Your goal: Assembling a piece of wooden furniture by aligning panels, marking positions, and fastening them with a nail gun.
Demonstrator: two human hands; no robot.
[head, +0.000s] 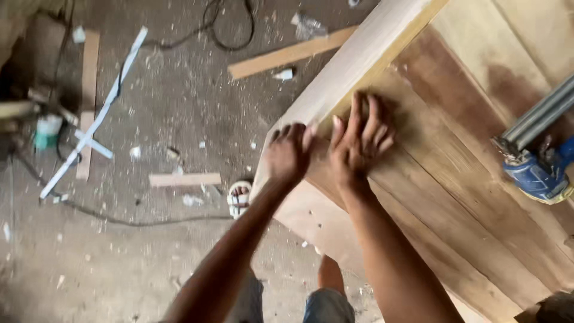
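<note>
Curling over the near corner of a pale wooden board (pixel 359 57), the left hand (pixel 289 154) has its fingers bent round the edge in a closed grip on the wood, thumb side turned toward the other hand. Just beside it, the right hand (pixel 359 140) lies with fingers spread and pressed flat on the brown plank surface (pixel 454 179); its grip is open, holding nothing, only bearing down. The two hands almost touch at the corner, the left on the outer edge, the right further in over the planks.

From both hands the board's long axis runs up and away to the right, toward the top of the view, and the planks below it slant down to the right. The left hand is the nearer one to the board's end.

Further out, a blue clamp head (pixel 538 173) with a grey metal bar (pixel 541 113) sits at the right edge on the planks. Below, a sandalled foot (pixel 239 198) stands on the dusty floor (pixel 179 107), strewn with wood offcuts (pixel 185 179), a white strip (pixel 95 119) and a dark cable (pixel 230 27).
</note>
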